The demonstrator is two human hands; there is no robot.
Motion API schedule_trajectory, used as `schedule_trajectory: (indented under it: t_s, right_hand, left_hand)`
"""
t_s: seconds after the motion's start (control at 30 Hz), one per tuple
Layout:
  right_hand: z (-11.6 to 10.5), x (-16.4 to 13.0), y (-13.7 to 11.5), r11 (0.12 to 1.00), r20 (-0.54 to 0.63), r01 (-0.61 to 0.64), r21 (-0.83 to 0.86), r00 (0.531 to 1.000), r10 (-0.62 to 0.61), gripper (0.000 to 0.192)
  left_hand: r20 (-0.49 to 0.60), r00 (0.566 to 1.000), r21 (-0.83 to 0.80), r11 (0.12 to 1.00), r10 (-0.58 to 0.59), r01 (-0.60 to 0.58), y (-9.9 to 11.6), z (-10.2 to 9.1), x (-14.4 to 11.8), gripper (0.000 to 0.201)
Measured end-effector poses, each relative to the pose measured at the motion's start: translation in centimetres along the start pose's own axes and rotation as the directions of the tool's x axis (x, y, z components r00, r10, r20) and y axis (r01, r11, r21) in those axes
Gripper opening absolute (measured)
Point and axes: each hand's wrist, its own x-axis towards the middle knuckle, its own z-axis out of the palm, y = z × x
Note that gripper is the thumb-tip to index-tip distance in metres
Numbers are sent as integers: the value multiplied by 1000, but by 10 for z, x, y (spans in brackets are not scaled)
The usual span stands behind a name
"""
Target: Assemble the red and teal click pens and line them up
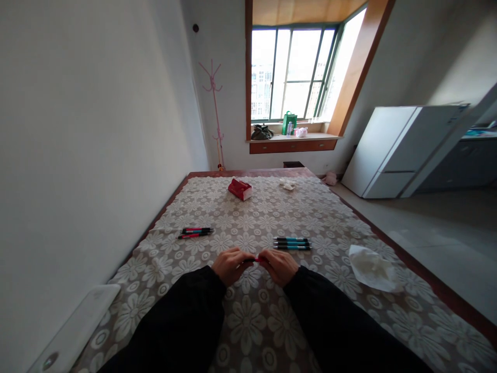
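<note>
- We see a red pen (pixel 255 260) held level between both hands, low over the floral tablecloth (pixel 248 321).
- Our left hand (pixel 232 265) and right hand (pixel 278 266) are each closed on one end of it.
- Blue pens (pixel 292 243) lie just beyond the right hand; red pens (pixel 195 232) lie further left.
- A crumpled white tissue (pixel 371 268) lies to the right.
- A red packet (pixel 239 188) lies far off; we can read no writing on it.

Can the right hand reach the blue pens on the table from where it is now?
Probably yes. The right hand is busy, holding a red pen together with the left hand, but the blue pens lie just beyond it on the tablecloth, with nothing between.
</note>
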Motion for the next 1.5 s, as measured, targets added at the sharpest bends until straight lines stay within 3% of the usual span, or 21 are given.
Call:
schedule_trajectory:
  t_s: [0.1, 0.33, 0.47, 0.93, 1.2, 1.5]
  right_hand:
    - [-1, 1, -1, 1000, -2, 2, -27, 1000, -2, 21]
    - [1, 1, 0, 999, -12, -39, 32, 999, 39, 10]
    - [-1, 0, 0, 1000, 2, -5, -9, 1000, 5, 19]
    - [-4, 2, -2, 999, -8, -41, -20, 999, 41, 20]
    - [-3, 2, -3, 990, 19, -7, -142, 1000, 10, 29]
    - [-2, 4, 2, 996, -81, -16, -92, 997, 9, 34]
  left_hand:
    - [-2, 1000, -2, 1000, 9, -9, 0, 0, 0, 16]
    - [-29, 1000, -23, 1000, -6, 6, 0, -1, 1, 15]
    - [-20, 1000, -29, 1000, 2, -3, 0, -1, 1, 15]
    - [12, 999, -57, 997, -50, 51, 2, -2, 2, 17]
    - [31, 999, -54, 998, -35, 37, 4, -2, 3, 19]
    - [69, 972, -12, 975, -222, 224, 3, -2, 3, 18]
